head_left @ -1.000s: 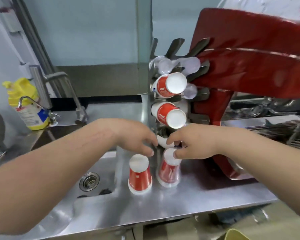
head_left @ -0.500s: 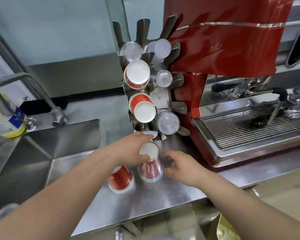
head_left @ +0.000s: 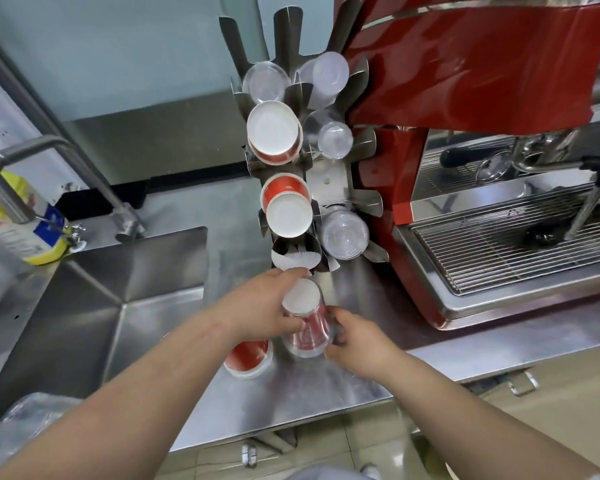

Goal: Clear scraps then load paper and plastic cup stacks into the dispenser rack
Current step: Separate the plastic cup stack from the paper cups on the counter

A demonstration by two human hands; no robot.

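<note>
A metal dispenser rack stands on the steel counter and holds red paper cup stacks on its left side and clear plastic cup stacks elsewhere. Below it a wrapped stack of red paper cups stands upside down on the counter. My left hand grips this stack from the left and my right hand grips it from the right. A second red cup stack stands beside it, partly hidden under my left wrist. A white paper piece sits in the rack's lowest left slot.
A red espresso machine with a drip grate stands right of the rack. A sink basin with a tap lies at left, a yellow bottle behind it. Crumpled clear plastic lies at bottom left. The counter edge runs close to me.
The view has tilted down and shifted. My right hand has moved in and closed on the wrapped cup stack; my left hand stays on its top.
</note>
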